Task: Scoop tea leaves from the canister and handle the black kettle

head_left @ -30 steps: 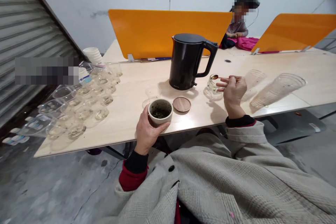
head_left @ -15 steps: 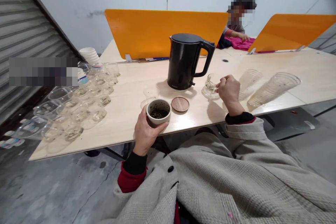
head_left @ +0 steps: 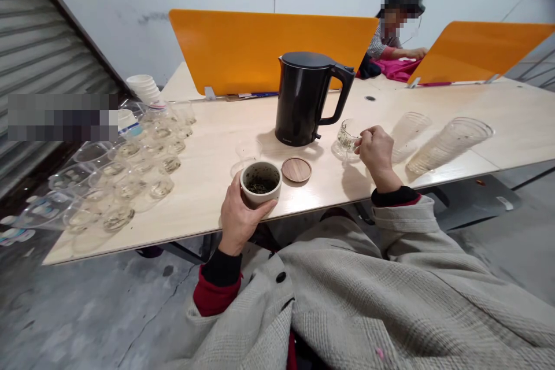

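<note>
- Jar (head_left: 260, 196), pale and round, gripped in the left hand (head_left: 240, 215) near the front edge of the table (head_left: 208, 156); fingers bent around the left side, thumb laid along the near side, mouth facing up.
- Cannot tell if lifted or resting on the table.
- Glass cup (head_left: 347, 137), small and clear, just at the fingertips of the right hand (head_left: 376, 153), on their left.
- Fingers of the right hand curled closely together; cannot tell the thing pinched there.
- Inside the jar, dark leaves (head_left: 261, 186) at the bottom, with some bits on the inner wall.
- Inside the glass cup, small greenish bits.
- One wooden lid (head_left: 297, 170), flat on the table, just beside the jar on the right.
- One black kettle (head_left: 299, 104), upright behind the wooden lid, with closed top; content hidden.
- Two stacks of clear cups (head_left: 448, 147), lying aslant to the right of the right hand.
- At the left end, more than ten plastic cups (head_left: 161, 187), many with leaf bits at the bottom; exact number difficult because of overlapping.
</note>
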`<state>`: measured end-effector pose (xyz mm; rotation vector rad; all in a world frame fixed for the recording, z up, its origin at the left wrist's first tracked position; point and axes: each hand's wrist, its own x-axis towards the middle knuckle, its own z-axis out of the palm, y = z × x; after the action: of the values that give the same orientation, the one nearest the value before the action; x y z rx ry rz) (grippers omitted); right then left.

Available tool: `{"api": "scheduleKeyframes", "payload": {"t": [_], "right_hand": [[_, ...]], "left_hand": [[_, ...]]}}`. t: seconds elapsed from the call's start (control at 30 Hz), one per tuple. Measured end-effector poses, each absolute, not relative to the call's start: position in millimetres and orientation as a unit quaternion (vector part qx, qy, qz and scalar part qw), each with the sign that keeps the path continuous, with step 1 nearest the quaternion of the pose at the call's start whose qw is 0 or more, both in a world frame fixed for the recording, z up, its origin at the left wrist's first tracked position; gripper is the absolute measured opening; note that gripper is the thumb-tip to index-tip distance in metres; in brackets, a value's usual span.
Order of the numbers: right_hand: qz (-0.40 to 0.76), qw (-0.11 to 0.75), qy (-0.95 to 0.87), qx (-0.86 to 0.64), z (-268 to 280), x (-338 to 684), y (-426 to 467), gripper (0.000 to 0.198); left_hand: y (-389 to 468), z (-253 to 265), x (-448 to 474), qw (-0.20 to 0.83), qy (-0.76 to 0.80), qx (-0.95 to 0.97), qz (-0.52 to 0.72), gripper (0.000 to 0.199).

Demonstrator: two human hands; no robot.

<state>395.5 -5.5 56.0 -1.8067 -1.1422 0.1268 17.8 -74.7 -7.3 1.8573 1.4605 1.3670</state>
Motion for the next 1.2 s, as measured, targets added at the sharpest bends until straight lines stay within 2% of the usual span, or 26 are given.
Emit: {"api": "scheduleKeyframes", "payload": {"t": [0.1, 0.2, 0.37, 0.47, 0.57, 0.63, 0.77, 0.9, 1.03, 1.1, 1.2], "right_hand": [[0.084, 0.510, -0.421, -0.745, 55.6, 390.6, -6.6, 0.009], [0.087, 0.505, -0.424, -0.747, 56.4, 387.9, -14.3, 0.013], [-0.074, 0.454, -0.476, -0.749, 65.7, 372.5, -56.6, 0.054], [-0.081, 0.435, -0.551, -0.707, 65.6, 350.9, -75.2, 0.056], [0.001, 0.357, -0.704, -0.613, 51.4, 324.1, -68.0, 0.055], [0.029, 0.288, -0.783, -0.550, 36.2, 307.7, -54.2, 0.063], [0.036, 0.215, -0.829, -0.515, 8.4, 288.4, -32.1, 0.075], [0.037, 0.241, -0.813, -0.529, -0.4, 289.6, -27.6, 0.068], [0.057, 0.331, -0.766, -0.547, 18.4, 290.2, -37.9, 0.072], [0.065, 0.365, -0.775, -0.512, 36.1, 281.5, -47.5, 0.073], [0.085, 0.367, -0.816, -0.439, 60.5, 257.5, -59.4, 0.073]], "left_hand": [[-74.7, -6.9, 17.8, 0.206, 0.522, 0.667, 0.490, 0.097], [-74.7, -6.8, 18.0, 0.207, 0.517, 0.668, 0.494, 0.097], [-74.2, -7.4, 18.5, 0.214, 0.517, 0.665, 0.495, 0.100], [-74.5, -6.6, 18.6, 0.219, 0.523, 0.662, 0.490, 0.101], [-75.9, -5.7, 18.1, 0.225, 0.519, 0.663, 0.491, 0.100], [-77.4, -5.4, 17.3, 0.231, 0.507, 0.668, 0.493, 0.100], [-80.2, -4.5, 15.5, 0.241, 0.487, 0.679, 0.493, 0.099], [-81.5, -3.0, 14.8, 0.236, 0.487, 0.684, 0.489, 0.099], [-81.6, -3.2, 14.5, 0.232, 0.487, 0.685, 0.489, 0.100], [-81.7, -3.5, 14.4, 0.231, 0.484, 0.686, 0.492, 0.100], [-82.0, -2.8, 14.1, 0.228, 0.488, 0.684, 0.492, 0.098]]}}
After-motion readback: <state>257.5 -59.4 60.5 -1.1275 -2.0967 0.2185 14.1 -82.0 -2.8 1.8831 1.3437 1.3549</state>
